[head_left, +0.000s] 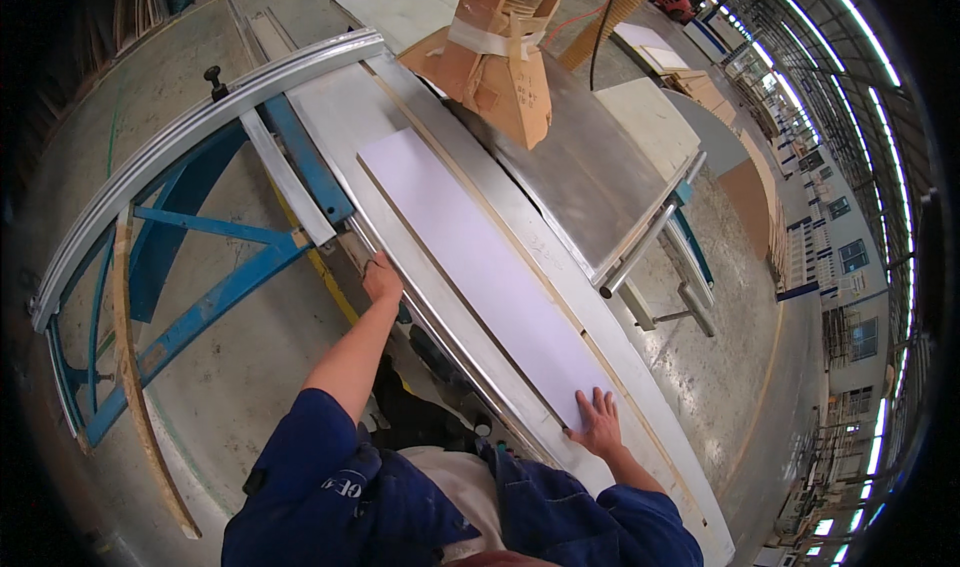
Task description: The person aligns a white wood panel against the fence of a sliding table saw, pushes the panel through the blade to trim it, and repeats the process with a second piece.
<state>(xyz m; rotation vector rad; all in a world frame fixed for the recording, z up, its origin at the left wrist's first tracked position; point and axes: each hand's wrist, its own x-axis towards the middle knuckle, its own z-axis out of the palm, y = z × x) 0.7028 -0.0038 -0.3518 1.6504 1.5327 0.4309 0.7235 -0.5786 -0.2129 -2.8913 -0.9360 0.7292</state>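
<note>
A long, narrow white board [470, 267] lies flat along the metal sliding table [560, 252] of a panel saw. Over the board's near end my right hand [600, 425] is spread, palm down, its thumb by the board's left edge. My left hand [383, 280] is closed at the table's left edge rail [425, 312], some way up from my body; its fingers are partly hidden. A thin wooden strip [510, 237] runs along the table on the board's right side.
A blue outrigger frame [210, 225] with a curved aluminium fence [200, 132] juts out left. Above the saw hangs a cardboard-wrapped hood [500, 67]. A metal side table [585, 167] with a tubular bar [640, 247] stands right. A bent wooden strip [135, 367] leans at the frame.
</note>
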